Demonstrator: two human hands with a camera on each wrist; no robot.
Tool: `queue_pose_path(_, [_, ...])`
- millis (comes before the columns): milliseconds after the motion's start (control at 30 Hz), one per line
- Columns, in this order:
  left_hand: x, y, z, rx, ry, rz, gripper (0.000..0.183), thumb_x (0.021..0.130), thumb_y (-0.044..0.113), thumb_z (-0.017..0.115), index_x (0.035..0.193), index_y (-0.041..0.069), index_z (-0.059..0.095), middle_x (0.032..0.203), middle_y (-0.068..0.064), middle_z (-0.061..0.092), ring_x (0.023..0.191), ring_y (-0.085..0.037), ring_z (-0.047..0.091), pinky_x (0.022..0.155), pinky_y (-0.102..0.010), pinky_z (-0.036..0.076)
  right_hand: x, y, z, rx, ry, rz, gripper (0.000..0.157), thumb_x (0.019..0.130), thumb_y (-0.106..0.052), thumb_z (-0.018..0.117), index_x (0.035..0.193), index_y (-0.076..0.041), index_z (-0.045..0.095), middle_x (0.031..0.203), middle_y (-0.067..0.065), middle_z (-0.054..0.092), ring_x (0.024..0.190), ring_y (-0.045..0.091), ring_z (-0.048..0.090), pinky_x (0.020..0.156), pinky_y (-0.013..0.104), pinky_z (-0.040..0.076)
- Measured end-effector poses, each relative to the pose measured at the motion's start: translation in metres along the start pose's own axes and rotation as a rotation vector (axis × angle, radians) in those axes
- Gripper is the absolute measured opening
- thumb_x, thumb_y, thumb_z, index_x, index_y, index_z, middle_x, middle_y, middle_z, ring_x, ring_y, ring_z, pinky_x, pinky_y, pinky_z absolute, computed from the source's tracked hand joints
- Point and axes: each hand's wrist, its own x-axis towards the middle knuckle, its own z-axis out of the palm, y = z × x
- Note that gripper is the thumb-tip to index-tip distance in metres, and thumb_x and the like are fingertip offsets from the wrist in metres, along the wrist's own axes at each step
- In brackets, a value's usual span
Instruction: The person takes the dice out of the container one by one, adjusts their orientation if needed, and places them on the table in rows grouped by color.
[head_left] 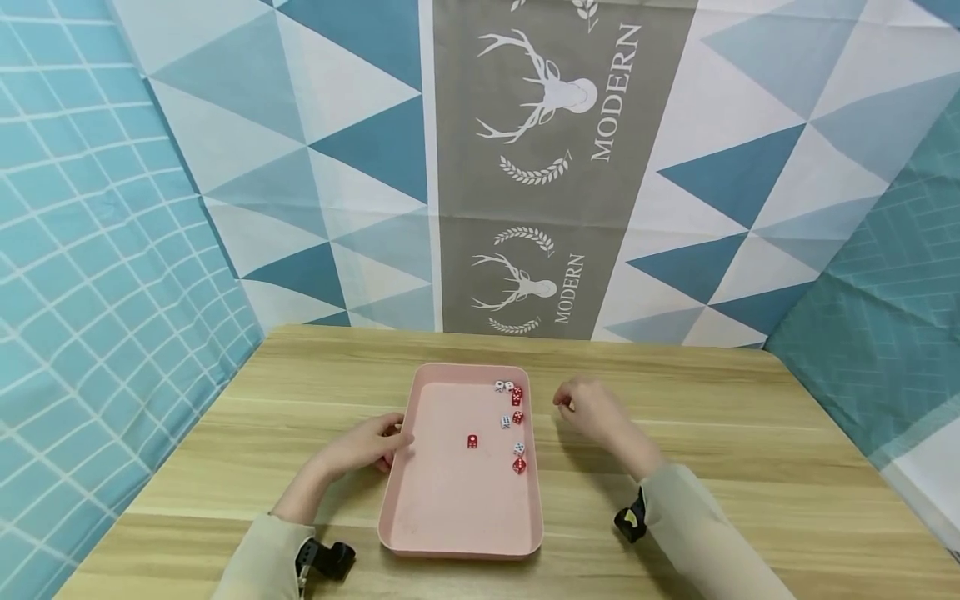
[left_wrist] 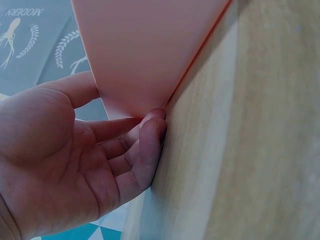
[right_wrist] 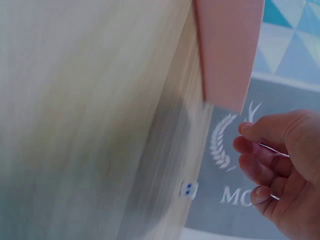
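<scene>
A pink tray (head_left: 457, 508) lies lengthwise on the table, holding several red and white dice. My left hand (head_left: 371, 442) grips its left wall, thumb over the rim and the other fingers outside, low against the tabletop in the left wrist view. One red die (head_left: 472, 442) sits near the tray's middle; the others, such as a white die (head_left: 519, 449), are gathered along the right wall. My right hand (head_left: 592, 410) hovers beyond the right wall, fingers loosely bent with nothing between them. In the right wrist view, a white die with blue dots (right_wrist: 188, 189) lies on the table outside the tray.
The wooden table (head_left: 750, 467) extends to both sides of the tray. A patterned cloth backdrop (head_left: 360, 167) with deer prints stands behind its far edge. Blue tiled-print cloth (head_left: 112, 275) hangs on the left, and teal cloth (head_left: 885, 292) on the right.
</scene>
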Motion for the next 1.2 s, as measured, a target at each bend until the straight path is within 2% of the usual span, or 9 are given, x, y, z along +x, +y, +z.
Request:
queue_pose_path(167, [0.002,-0.001,0.001,-0.006,0.005,0.001,0.035,0.093,0.023,0.051,0.117,-0.002,0.048,0.078,-0.008,0.053,0.065,-0.016,0.053,0.059,-0.033,0.049,-0.006,-0.014,-0.002,0.006,0.000,-0.031,0.007,0.080,-0.011,0.063,0.082,-0.011,0.069,0.081,-0.001,0.063,0.075,0.014,0.060,0.068,0.029,0.050])
queue_pose_path(367, [0.002,-0.003,0.001,-0.025,0.001,0.007,0.039,0.093,0.023,0.051,0.121,-0.003,0.046,0.080,-0.009,0.054,0.066,-0.017,0.054,0.059,-0.034,0.050,-0.010,-0.025,-0.003,0.090,0.003,-0.059,0.007,0.083,-0.019,0.063,0.085,-0.015,0.069,0.082,-0.006,0.063,0.071,0.012,0.058,0.062,0.022,0.045])
queue_pose_path(600, [0.003,-0.007,0.000,0.008,0.012,-0.008,0.040,0.093,0.024,0.051,0.123,-0.002,0.046,0.079,-0.008,0.055,0.067,-0.017,0.055,0.059,-0.033,0.050,-0.015,-0.042,-0.001,0.090,0.029,-0.160,0.007,0.082,-0.016,0.065,0.087,-0.013,0.069,0.085,-0.005,0.063,0.072,0.011,0.056,0.064,0.024,0.047])
queue_pose_path(767, [0.004,-0.007,0.001,0.010,0.020,-0.003,0.041,0.093,0.026,0.050,0.123,-0.001,0.046,0.081,-0.008,0.056,0.068,-0.018,0.056,0.060,-0.033,0.050,-0.016,-0.050,0.002,0.012,0.020,-0.277,0.006,0.080,-0.017,0.067,0.086,-0.015,0.068,0.088,-0.004,0.064,0.076,0.010,0.059,0.071,0.028,0.048])
queue_pose_path(933, [0.003,-0.008,0.001,0.012,0.016,-0.003,0.041,0.093,0.026,0.051,0.123,-0.001,0.046,0.078,-0.007,0.055,0.067,-0.017,0.055,0.060,-0.032,0.050,-0.019,-0.058,0.006,-0.042,-0.034,-0.370,0.004,0.080,-0.019,0.066,0.084,-0.018,0.068,0.089,-0.007,0.062,0.081,0.009,0.059,0.075,0.028,0.048])
queue_pose_path(1067, [0.003,-0.008,0.002,0.006,0.019,-0.010,0.041,0.093,0.025,0.051,0.124,-0.001,0.046,0.078,-0.007,0.055,0.066,-0.017,0.055,0.059,-0.032,0.049,-0.020,-0.066,0.008,-0.136,-0.078,-0.374,0.002,0.077,-0.022,0.069,0.079,-0.021,0.068,0.084,-0.009,0.061,0.079,0.010,0.056,0.075,0.031,0.045])
queue_pose_path(1200, [0.002,-0.006,0.002,0.004,0.026,-0.008,0.041,0.093,0.026,0.051,0.123,-0.001,0.046,0.081,-0.008,0.055,0.066,-0.017,0.055,0.059,-0.032,0.050,-0.020,-0.075,0.008,-0.248,-0.127,-0.352,0.008,0.076,-0.030,0.069,0.074,-0.024,0.066,0.077,-0.012,0.061,0.077,0.012,0.052,0.078,0.035,0.038])
